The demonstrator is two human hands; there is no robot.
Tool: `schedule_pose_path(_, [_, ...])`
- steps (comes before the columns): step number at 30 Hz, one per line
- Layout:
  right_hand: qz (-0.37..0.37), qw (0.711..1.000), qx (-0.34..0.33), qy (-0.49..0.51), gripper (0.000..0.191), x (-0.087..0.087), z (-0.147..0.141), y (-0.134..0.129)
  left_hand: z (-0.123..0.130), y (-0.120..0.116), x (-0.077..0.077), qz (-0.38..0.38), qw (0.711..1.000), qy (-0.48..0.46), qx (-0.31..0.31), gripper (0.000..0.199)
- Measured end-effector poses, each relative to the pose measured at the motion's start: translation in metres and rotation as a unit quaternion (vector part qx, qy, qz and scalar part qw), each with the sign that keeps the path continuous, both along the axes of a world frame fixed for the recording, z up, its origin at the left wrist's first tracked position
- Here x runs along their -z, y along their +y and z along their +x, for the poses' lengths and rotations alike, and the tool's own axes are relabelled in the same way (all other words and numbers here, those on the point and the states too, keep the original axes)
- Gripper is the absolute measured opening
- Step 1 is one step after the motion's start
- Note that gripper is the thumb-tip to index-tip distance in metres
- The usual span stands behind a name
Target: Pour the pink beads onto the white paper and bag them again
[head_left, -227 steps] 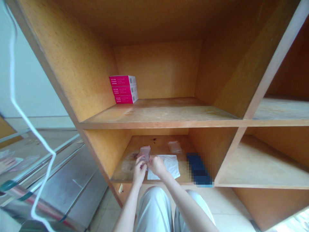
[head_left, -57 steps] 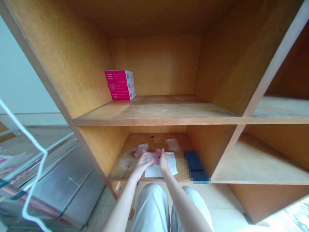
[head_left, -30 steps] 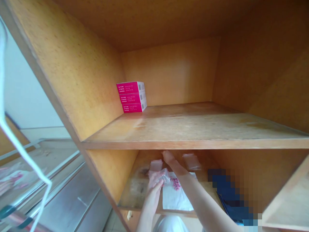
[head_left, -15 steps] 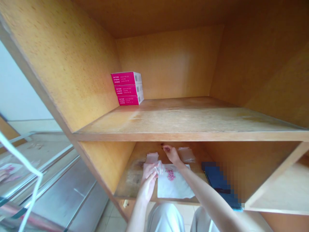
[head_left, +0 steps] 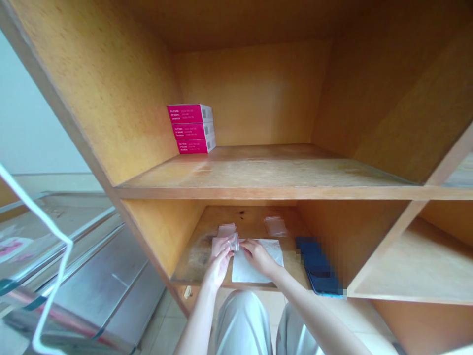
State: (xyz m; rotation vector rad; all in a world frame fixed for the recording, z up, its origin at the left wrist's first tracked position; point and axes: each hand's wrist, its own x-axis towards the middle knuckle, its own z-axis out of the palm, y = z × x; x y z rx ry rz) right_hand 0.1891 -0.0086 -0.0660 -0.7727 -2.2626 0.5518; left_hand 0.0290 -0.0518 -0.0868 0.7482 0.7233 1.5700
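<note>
The left hand (head_left: 218, 266) had its fingers closed on a small clear bag (head_left: 235, 241), held beside the left edge of a white sheet (head_left: 254, 273). The right hand (head_left: 259, 257) was just right of it, fingers curled nearly together; whether they pinched anything could not be told. The bag seemed featherlight, limp and slick, liable to slip or crumple, and was probably best taken by its rim. Just beyond lay pinkish packets (head_left: 226, 229); farther right, clear packets (head_left: 275, 226); nearer right, a dark blue object (head_left: 320, 268). Pink boxes (head_left: 191, 129) stood stacked above, on the left
</note>
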Motion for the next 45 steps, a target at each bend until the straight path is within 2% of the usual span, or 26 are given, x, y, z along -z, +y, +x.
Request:
schedule_pose_path(4, [0.04,0.997,-0.001,-0.068,0.034,0.007,-0.003,-0.003,0.0,0.0,0.001,-0.005,1.0,-0.003,-0.001,0.032])
schedule_pose_path(9, [0.065,0.991,0.003,-0.113,0.039,0.005,-0.003,-0.01,0.001,0.0,0.0,-0.001,1.0,-0.004,-0.01,0.029])
schedule_pose_path(12, [0.07,0.993,0.001,-0.095,0.04,0.003,-0.003,-0.013,0.002,-0.001,-0.001,0.001,1.0,0.0,-0.009,0.031])
schedule_pose_path(15, [0.054,0.998,0.022,-0.016,0.037,0.002,-0.001,-0.015,0.002,-0.002,-0.003,0.004,1.0,0.003,-0.008,0.031])
schedule_pose_path(18, [-0.009,0.991,0.08,0.106,0.029,0.0,-0.001,-0.019,0.003,-0.003,-0.005,0.013,1.0,0.003,-0.005,0.032])
schedule_pose_path(21, [-0.134,0.962,0.125,0.205,0.019,-0.006,-0.005,-0.024,0.004,-0.004,-0.008,0.021,1.0,0.005,-0.002,0.034])
schedule_pose_path(25, [-0.292,0.912,0.094,0.272,0.018,-0.017,-0.014,-0.031,0.006,-0.007,-0.012,0.028,0.999,0.014,0.019,0.038])
schedule_pose_path(29, [-0.373,0.861,0.103,0.331,0.022,-0.02,-0.022,-0.033,0.007,-0.011,-0.016,0.025,0.999,0.028,0.038,0.046])
schedule_pose_path(32, [-0.377,0.834,0.107,0.388,0.022,-0.016,-0.022,-0.032,0.007,-0.013,-0.02,0.031,0.997,0.019,0.071,0.055])
schedule_pose_path(36, [-0.356,0.823,0.105,0.429,0.024,-0.009,-0.011,-0.028,0.007,-0.015,-0.023,0.023,0.994,0.001,0.108,0.053])
schedule_pose_path(39, [-0.341,0.825,0.099,0.44,0.028,-0.004,-0.002,-0.028,0.009,-0.015,-0.024,-0.005,0.994,0.024,0.106,0.045])
schedule_pose_path(45, [-0.301,0.838,0.1,0.443,0.03,0.01,0.005,-0.03,0.016,-0.015,-0.024,-0.037,0.985,0.146,0.088,0.036])
